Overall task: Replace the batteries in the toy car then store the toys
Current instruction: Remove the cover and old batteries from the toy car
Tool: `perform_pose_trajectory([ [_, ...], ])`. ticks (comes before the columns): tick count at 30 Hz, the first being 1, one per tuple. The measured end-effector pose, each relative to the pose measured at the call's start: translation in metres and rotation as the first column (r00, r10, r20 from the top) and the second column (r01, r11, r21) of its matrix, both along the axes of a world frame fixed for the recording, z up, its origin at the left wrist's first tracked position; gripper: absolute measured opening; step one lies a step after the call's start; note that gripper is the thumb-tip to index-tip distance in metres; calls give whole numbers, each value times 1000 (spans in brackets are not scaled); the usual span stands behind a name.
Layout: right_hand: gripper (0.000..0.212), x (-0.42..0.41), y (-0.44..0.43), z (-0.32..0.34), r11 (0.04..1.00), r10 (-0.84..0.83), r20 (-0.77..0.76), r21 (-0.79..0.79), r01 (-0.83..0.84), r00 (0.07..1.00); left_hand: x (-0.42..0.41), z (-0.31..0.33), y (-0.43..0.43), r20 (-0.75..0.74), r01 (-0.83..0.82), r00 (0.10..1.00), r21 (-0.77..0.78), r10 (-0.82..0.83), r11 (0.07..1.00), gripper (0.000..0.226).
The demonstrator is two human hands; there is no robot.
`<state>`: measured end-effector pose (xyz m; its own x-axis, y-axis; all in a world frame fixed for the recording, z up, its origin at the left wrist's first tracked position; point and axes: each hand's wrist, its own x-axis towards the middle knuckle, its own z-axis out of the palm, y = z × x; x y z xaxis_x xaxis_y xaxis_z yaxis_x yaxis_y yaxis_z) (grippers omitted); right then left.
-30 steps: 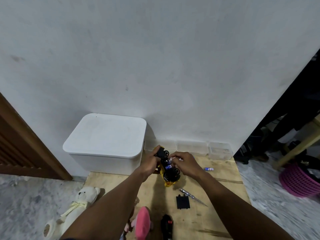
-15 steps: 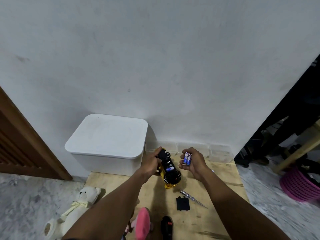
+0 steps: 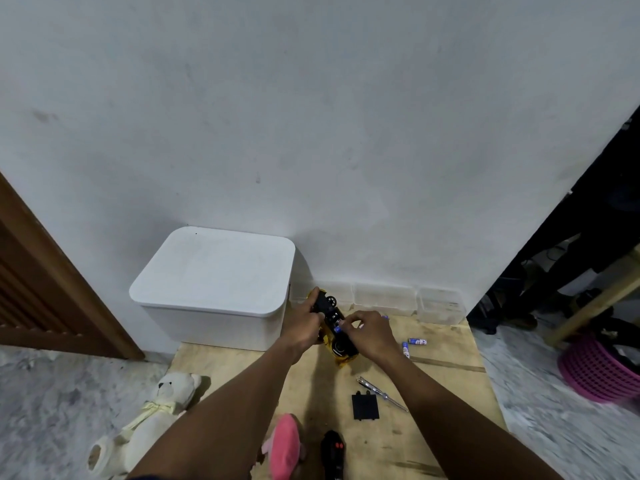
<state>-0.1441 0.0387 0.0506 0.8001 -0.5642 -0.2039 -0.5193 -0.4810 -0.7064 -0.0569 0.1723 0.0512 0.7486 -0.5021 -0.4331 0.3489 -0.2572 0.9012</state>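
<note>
I see the left hand gripping the upturned yellow toy car just above the wooden board, beside the white bin. The right hand pinches a blue battery against the car's underside. Two loose batteries lie on the board to its right.

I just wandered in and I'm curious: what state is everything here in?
Car: upside down, gripped by left hand.
Battery: pinched by right hand at the car.
Cover: off, flat on the board.
Screwdriver: lying beside the cover.
Loose batteries: lying on the board.
Bin: lid on.
Teddy: lying on the floor.
</note>
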Motion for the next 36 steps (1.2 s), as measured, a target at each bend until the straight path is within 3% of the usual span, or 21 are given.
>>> perform_pose_trajectory([
  [3,19,2,3,2,999,-51,31,4,51,998,2,-8,-3,51,4,999,10,-5,1000,70],
  [7,23,3,5,6,973,-168,41,167,159,985,-4,0,-4,69,-5,998,-22,6,1000,68],
  [12,30,1,7,7,944,-221,48,262,201,974,-8,3,-6,60,9,998,-55,-5,998,65],
  [18,28,6,11,8,957,-225,98,212,200,969,-6,1,-4,28,-31,999,-80,33,996,62],
  [22,22,8,10,14,941,-248,138,268,205,959,-4,3,-2,47,-38,998,-92,42,995,64],
  [25,16,9,4,19,856,-341,137,455,247,930,-1,6,-1,77,-11,997,-34,14,999,69],
  [28,3,8,-8,26,686,-437,104,681,257,893,2,4,1,92,-2,996,15,0,1000,77],
  [31,15,3,-18,34,554,-475,89,803,219,875,2,1,4,55,0,999,58,-3,998,68],
  [36,20,4,-27,28,677,-407,94,698,231,908,-3,-10,2,37,4,999,48,-6,999,42],
])
